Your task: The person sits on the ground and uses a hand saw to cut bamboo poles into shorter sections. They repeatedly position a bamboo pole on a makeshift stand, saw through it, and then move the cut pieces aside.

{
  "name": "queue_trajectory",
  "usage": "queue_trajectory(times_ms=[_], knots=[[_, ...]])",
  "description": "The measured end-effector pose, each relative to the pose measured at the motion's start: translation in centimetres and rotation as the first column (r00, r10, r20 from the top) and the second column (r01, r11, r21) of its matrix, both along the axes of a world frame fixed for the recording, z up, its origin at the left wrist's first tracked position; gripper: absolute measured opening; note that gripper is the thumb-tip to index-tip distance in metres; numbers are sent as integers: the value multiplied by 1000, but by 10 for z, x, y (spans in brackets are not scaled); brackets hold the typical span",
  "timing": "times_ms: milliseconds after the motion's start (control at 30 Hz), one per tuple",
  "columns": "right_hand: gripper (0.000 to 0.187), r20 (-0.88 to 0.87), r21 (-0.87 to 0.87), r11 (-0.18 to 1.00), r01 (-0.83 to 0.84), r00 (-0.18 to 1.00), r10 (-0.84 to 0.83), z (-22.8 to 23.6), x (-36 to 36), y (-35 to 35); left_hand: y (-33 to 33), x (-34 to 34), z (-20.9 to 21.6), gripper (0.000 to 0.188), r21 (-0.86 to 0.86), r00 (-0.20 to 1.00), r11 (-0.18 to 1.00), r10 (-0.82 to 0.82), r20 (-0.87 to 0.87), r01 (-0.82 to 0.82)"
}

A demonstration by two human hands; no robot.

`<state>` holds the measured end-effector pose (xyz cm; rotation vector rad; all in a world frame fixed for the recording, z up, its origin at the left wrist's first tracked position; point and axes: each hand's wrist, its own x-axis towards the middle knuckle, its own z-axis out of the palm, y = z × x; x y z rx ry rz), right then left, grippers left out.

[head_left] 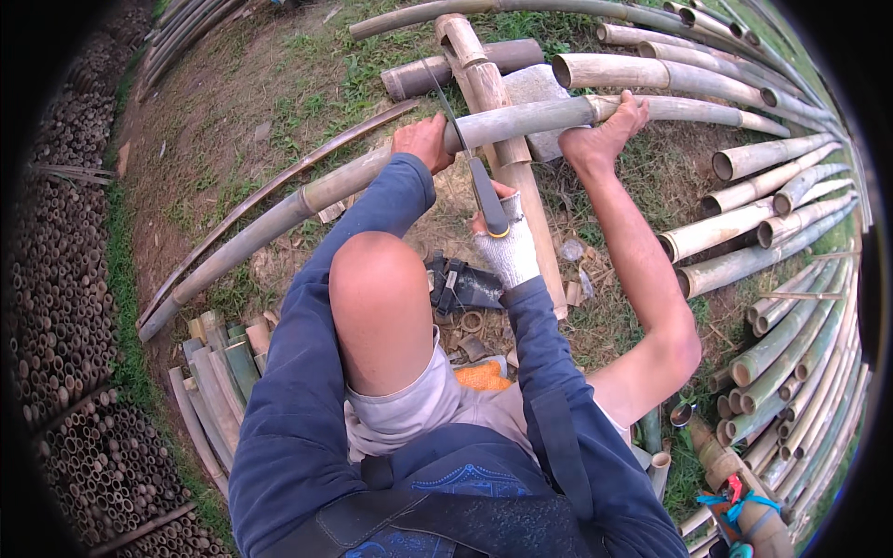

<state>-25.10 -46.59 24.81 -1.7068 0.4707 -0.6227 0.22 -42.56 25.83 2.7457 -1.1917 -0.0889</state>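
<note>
A long grey-green bamboo pole lies across a bamboo rest in front of me. My left hand is bare and wrapped over the pole, just left of a handsaw. In a white knitted glove, my right hand closes round the saw's dark grey handle. The blade slants up and away across the pole; whether it has cut in, I cannot tell. Right of the blade, my bare right foot presses on the pole.
A thick bamboo piece and a flat stone lie beyond the pole. Cut bamboo poles fan out at the right. Short bamboo lengths are stacked at lower left, with a large pile farther left. A black tool sheath lies between my legs.
</note>
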Motion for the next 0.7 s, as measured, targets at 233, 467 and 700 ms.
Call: queue_trajectory(times_ms=[233, 467, 700], knots=[[60, -126, 143, 989, -24, 991, 42, 57, -189, 60, -7, 5, 9, 56, 42, 997, 999, 20, -69, -17], [60, -12, 14, 999, -29, 999, 29, 6, -23, -3, 0, 0, 7, 54, 35, 999, 999, 9, -34, -8], [55, -138, -89, 996, 7, 990, -19, 14, -128, 40, 2, -2, 15, 55, 55, 999, 998, 0, -40, 2]])
